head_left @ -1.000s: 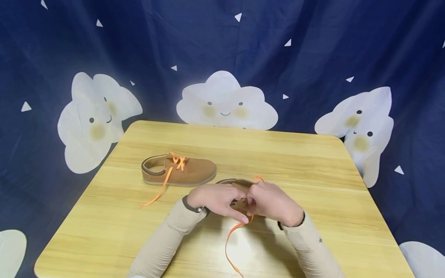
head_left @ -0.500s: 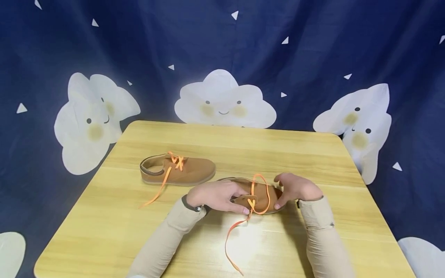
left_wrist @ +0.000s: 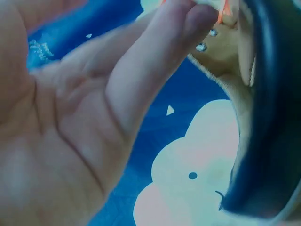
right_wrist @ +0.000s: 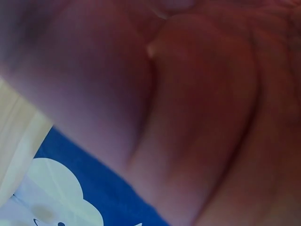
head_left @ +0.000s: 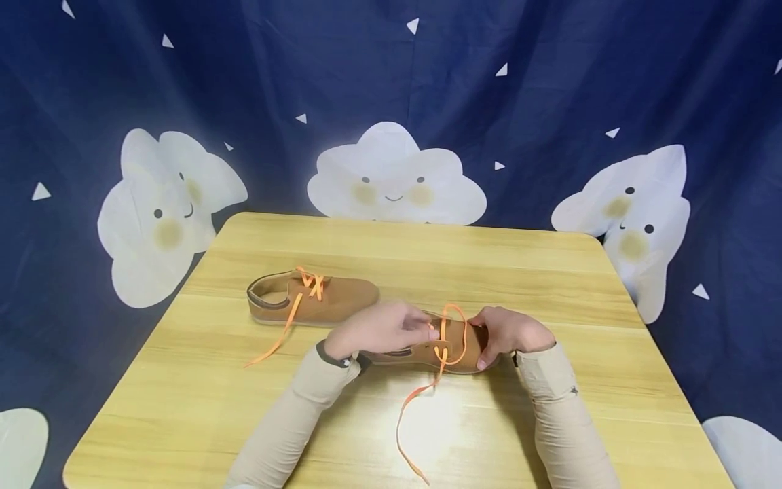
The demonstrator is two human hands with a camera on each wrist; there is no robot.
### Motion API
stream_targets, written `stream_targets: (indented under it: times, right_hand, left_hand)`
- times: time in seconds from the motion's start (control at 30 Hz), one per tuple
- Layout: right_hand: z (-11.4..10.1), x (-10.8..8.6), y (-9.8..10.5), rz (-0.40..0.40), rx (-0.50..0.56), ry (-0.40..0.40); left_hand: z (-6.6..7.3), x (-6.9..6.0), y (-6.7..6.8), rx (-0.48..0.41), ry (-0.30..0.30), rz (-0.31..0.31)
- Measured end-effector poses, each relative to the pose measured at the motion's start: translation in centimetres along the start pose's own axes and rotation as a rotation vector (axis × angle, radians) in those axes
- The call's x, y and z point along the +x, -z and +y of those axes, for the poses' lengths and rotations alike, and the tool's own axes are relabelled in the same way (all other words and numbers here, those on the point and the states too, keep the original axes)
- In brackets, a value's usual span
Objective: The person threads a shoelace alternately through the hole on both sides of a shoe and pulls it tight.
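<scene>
With our left hand (head_left: 379, 329) we pinch the orange lace (head_left: 418, 392) between thumb and finger above the eyelets, and with our right hand (head_left: 513, 331) we grip the toe of the near shoe (head_left: 455, 336), thumb on the side facing us, fingers over the far side. The near shoe sits upright on the wooden table (head_left: 489, 265) in front of us, toe pointing right, its heel end partly hidden behind our left hand.

We see a smooth, tan-brown upper with a thin, paler sole edge. Close up from the left wrist, the collar shows as a dark, glossy band, and two small metallic eyelets (left_wrist: 201, 47) stand out on a light brown flap. The lace is flat and bright; one loop stands over the front of the upper, and a long tail curves down onto the table towards us. Beyond and to the left lies a matching shoe (head_left: 348, 299), its own orange lace criss-crossed.
</scene>
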State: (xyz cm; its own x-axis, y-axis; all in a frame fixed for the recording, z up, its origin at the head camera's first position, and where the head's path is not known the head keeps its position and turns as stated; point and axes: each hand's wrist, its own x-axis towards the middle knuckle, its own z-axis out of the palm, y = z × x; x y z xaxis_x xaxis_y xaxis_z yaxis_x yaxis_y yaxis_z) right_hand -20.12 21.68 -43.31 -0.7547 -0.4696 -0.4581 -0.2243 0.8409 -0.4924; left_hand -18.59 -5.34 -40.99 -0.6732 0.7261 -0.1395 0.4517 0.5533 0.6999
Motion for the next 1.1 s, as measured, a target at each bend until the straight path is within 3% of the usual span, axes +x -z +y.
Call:
stream_targets:
  times: [0.1,0.23,0.33,0.43,0.53,0.7,1.1]
  right_hand:
    - [0.0,-0.1,0.0,0.001,-0.009,-0.002]
    - [0.0,-0.2,0.0,-0.004,-0.005,-0.011]
    - [0.1,-0.2,-0.1,-0.005,0.000,-0.018]
    - [0.1,-0.2,-0.2,0.003,-0.010,-0.022]
    - [0.1,-0.2,-0.2,0.013,-0.019,-0.028]
    - [0.1,-0.2,-0.2,0.014,-0.036,-0.028]
    - [-0.2,0.2,0.1,0.002,-0.057,0.020]
  left_hand:
    - [0.0,0.1,0.3,-0.070,0.066,0.145]
    - [0.0,0.5,0.3,-0.187,0.076,0.366]
    - [0.1,0.6,0.4,-0.373,0.058,0.520]
    - [0.1,0.4,0.8,-0.549,0.000,0.643]
    - [0.2,-0.2,1.4,-0.625,-0.045,0.743]
    - [0.4,-1.2,2.4,-0.697,-0.092,0.834]
    - [0.3,-2.1,3.8,-0.813,-0.200,1.017]
